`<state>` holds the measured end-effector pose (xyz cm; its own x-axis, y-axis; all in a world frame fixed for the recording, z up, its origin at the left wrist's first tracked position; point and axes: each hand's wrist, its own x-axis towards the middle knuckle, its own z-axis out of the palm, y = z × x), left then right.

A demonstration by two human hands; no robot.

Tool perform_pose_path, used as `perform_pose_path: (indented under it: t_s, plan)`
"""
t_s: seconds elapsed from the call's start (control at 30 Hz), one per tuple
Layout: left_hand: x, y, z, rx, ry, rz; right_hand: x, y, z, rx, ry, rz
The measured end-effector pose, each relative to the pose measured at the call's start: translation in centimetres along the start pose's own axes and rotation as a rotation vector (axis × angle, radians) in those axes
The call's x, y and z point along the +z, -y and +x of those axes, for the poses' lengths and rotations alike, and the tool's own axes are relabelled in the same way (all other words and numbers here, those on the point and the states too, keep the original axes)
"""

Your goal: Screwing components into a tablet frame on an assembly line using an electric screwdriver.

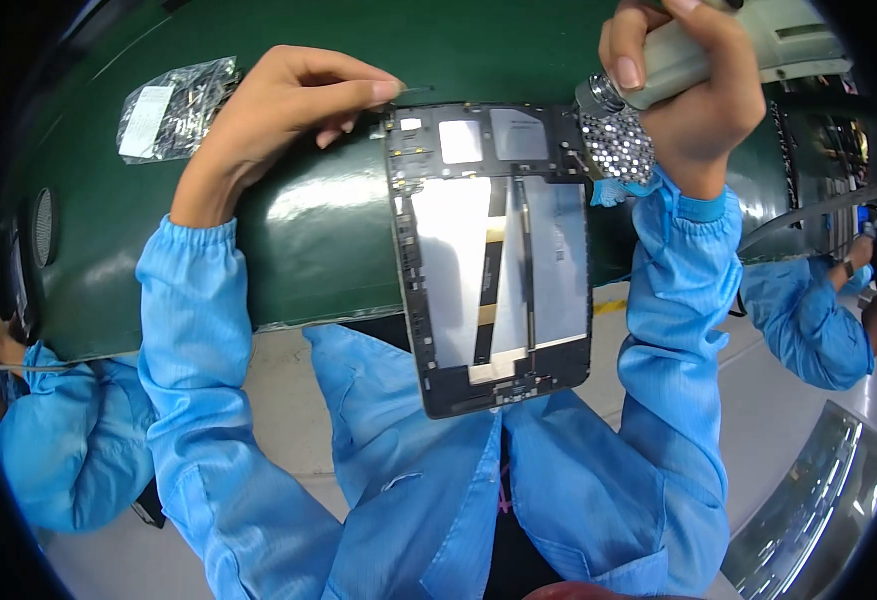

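An opened tablet [548,270] lies with its inside facing up, its upper end on the green bench and its lower end past the front edge, above my lap. Silver panels, a dark flex strip and a black frame show inside it. At its upper left corner my left hand [293,115] pinches a small thin strip [417,90], too small to make out clearly. My right hand [703,105] is wrapped round a pale grey heat gun [680,58] with a metal nozzle, beside the upper right corner. Under the nozzle sits a glittery silver piece [618,146].
A clear bag of small dark parts [180,112] lies on the green bench [328,215] at the left. Blue-sleeved co-workers sit on both sides, with one sleeve [808,318] at the right. A cable [818,212] runs along the right, and a glossy transparent panel [808,510] stands lower right.
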<state>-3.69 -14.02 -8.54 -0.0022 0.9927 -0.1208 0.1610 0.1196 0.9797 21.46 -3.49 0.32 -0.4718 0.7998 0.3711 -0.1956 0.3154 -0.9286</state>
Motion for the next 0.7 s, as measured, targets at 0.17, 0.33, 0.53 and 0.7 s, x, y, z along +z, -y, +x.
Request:
perform_pose_path:
  t_s: [0.17, 0.33, 0.53, 0.7]
  plan:
    - [0.1, 0.2, -0.3, 0.004, 0.032, 0.065, 4.1, 0.2, 1.0, -0.120, 0.148, -0.050]
    - [-0.2, 0.8, -0.7, 0.084, 0.056, 0.048, 6.7, -4.6, 2.5, -0.548, 0.250, -0.363]
    - [-0.7, 1.2, -0.8, 0.104, 0.067, 0.002, 9.5, -3.4, 1.5, -0.466, 0.218, -0.177]
    - [-0.1, 1.4, -0.7, 0.148, 0.068, -0.028, 9.6, -2.2, 0.8, -0.032, 0.168, 0.212]
